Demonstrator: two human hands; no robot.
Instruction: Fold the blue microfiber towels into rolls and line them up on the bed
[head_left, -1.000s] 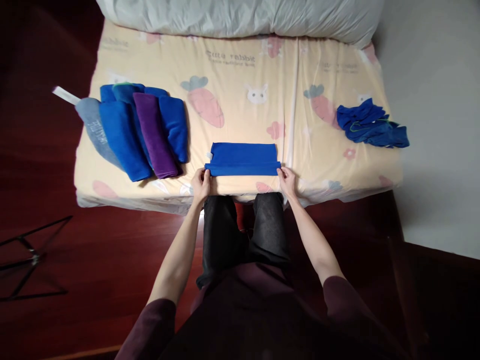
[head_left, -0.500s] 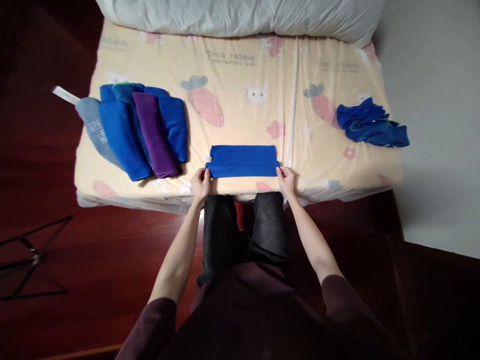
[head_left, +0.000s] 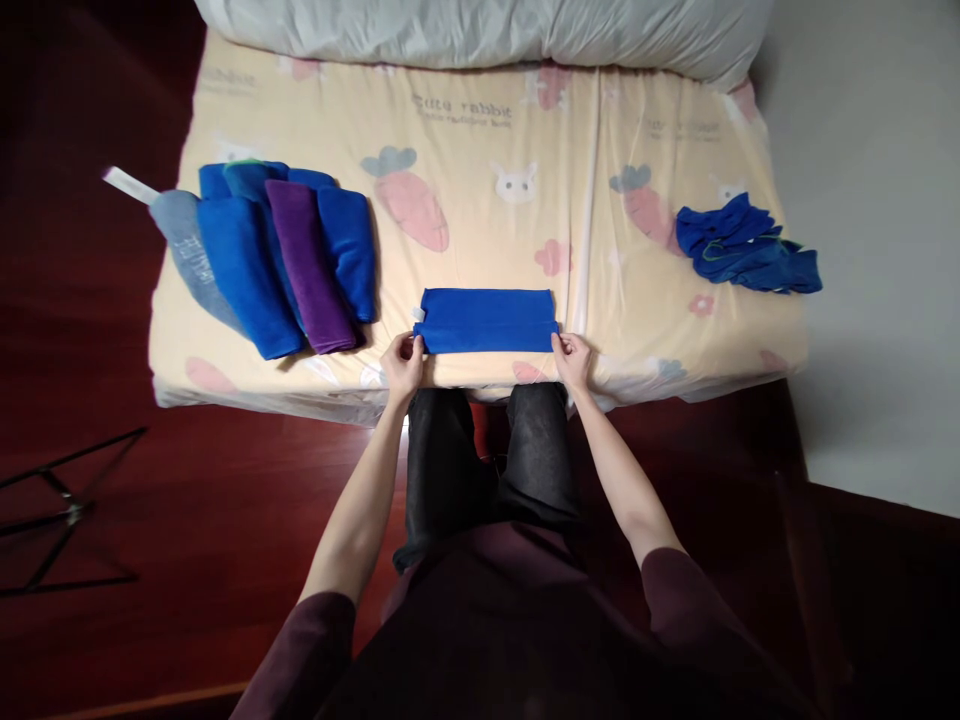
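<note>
A blue towel [head_left: 487,318] lies on the bed close to its front edge, its near part folded over the rest. My left hand [head_left: 403,364] pinches the fold at its left end, just below a small white tag. At the right end of the same fold, my right hand [head_left: 574,360] grips the cloth between thumb and fingers. To the left lies a pile of rolled or folded towels, blue [head_left: 247,270], purple [head_left: 311,265] and grey [head_left: 195,250]. A crumpled heap of blue cloth [head_left: 746,245] rests at the right.
The bed [head_left: 465,220] has a cream sheet printed with carrots and rabbits. A white quilt [head_left: 480,35] lies along its far side. A grey-white wall [head_left: 877,250] stands at the right, and black tripod-like legs [head_left: 71,515] are on the dark red floor at the left.
The folded-over part of the blue towel now lies flatter. Both hands stay at its ends, almost unmoved.
</note>
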